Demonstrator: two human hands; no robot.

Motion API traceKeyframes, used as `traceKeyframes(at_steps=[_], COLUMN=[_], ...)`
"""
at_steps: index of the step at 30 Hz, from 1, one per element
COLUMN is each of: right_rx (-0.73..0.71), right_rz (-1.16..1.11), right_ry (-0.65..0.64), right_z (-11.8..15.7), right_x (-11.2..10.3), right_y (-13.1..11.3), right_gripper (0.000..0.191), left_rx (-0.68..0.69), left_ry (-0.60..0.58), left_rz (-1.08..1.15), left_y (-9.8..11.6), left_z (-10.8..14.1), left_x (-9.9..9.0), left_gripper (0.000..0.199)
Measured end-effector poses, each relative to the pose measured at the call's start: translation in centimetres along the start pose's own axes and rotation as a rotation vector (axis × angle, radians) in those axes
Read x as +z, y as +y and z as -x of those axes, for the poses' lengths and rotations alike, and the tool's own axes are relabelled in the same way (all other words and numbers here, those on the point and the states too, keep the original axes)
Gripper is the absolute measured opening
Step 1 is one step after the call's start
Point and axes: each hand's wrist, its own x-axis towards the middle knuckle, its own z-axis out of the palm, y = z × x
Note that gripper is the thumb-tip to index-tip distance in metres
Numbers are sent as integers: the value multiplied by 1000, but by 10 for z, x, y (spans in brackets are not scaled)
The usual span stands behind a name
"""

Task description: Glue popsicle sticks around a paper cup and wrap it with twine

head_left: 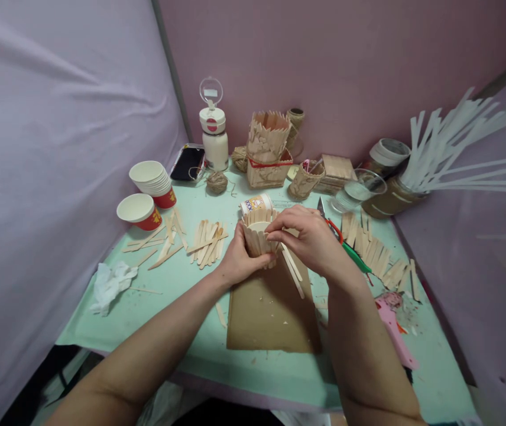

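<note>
My left hand is wrapped round a paper cup whose outside is covered with upright wooden craft sticks. The cup is held above a brown cardboard sheet. At the cup's right rim, the thumb and fingers of my right hand are pinched together; what lies between them is too small to make out. Below that hand, two loose craft sticks slant over the cardboard. Just behind the cup is a white tub with a printed label.
Left are stacked paper cups, a crumpled tissue and a stick pile. Scissors, cut sticks and a pink glue gun lie right. Behind stand a bottle, stick-covered containers and white glue sticks.
</note>
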Motion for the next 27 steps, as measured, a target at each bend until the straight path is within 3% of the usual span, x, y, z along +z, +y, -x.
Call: traceKeyframes(at_steps=[27], right_rx=[-4], right_rz=[-46], right_ry=[64], right_z=[-1], right_x=[7], right_y=[0], right_gripper=[10], left_rx=[-25], left_ry=[43], left_rz=[103], left_y=[1], left_z=[-1], left_x=[2], left_gripper=[71])
